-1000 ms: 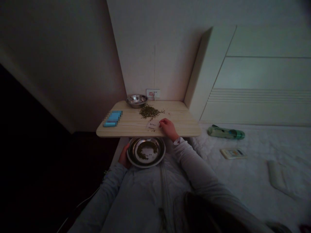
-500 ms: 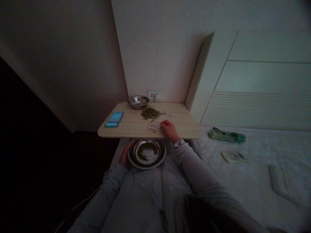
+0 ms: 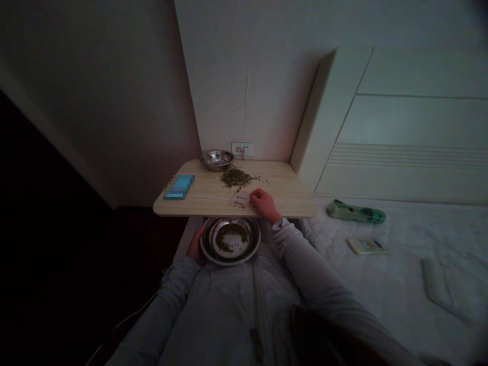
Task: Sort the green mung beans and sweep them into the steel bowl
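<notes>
My left hand (image 3: 196, 248) grips the left rim of a shiny steel bowl (image 3: 230, 262), held just below the table's near edge. Small dark green bits, bean-like in size, lie in a curve on the bowl's bottom. Over the table, my right hand (image 3: 264, 204) is closed in a pinch on the right edge of a small pale, see-through card (image 3: 240, 198) with dark print. A few green bits lie by the card's near edge. Beyond it, a loose pile of the green bits (image 3: 235, 178) spreads on the wooden table (image 3: 282, 178).
A second steel bowl (image 3: 217, 160) stands at the table's back left, near a wall socket (image 3: 242, 148). On the left lies a blurred-out blue rectangle (image 3: 179, 187). The bed (image 3: 400, 284) at right bears a green bottle (image 3: 356, 212) and a phone (image 3: 368, 246).
My right hand has shifted slightly to the left with the card. The bowl in my left hand stays in place.
</notes>
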`<state>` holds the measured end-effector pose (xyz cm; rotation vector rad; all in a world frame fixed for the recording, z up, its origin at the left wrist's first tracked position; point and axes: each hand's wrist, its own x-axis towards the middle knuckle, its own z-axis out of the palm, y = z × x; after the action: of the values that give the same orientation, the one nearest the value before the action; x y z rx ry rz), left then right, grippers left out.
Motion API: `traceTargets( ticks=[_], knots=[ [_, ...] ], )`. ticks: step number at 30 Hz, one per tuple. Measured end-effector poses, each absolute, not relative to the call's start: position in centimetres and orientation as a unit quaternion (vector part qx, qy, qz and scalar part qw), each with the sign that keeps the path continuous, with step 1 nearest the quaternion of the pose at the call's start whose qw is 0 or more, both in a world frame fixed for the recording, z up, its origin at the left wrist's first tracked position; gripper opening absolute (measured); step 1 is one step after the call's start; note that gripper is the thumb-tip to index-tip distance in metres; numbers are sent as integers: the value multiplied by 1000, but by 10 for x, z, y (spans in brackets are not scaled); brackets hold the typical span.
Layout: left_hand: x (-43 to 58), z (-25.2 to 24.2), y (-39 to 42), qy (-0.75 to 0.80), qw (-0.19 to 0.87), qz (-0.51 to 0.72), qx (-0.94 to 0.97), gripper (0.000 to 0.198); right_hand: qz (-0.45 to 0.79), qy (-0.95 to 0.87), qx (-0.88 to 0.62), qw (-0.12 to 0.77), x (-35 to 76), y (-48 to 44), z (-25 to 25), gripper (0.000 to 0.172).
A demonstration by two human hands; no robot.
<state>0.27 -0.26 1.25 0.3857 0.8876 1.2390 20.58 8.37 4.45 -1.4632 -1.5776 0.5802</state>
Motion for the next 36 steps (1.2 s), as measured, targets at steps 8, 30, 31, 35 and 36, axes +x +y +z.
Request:
traceTargets(
  ticks=[8, 30, 31, 35, 36],
  knots=[
    [4, 16, -4, 401, 709, 555, 168, 27, 258, -637, -580, 437, 207, 85, 44, 13],
    [4, 16, -4, 397, 707, 559, 176, 28, 288, -647, -566, 421, 205, 82, 46, 12],
    [4, 16, -4, 397, 708, 557, 174, 28, 290, -647, -564, 423, 205, 81, 46, 12],
    [3, 15, -4, 394, 719, 548, 168, 29, 292, -648, -565, 419, 205, 79, 48, 12],
    [3, 14, -4, 393, 720, 547, 169, 29, 291, -649, -567, 417, 205, 79, 48, 13]
  ],
)
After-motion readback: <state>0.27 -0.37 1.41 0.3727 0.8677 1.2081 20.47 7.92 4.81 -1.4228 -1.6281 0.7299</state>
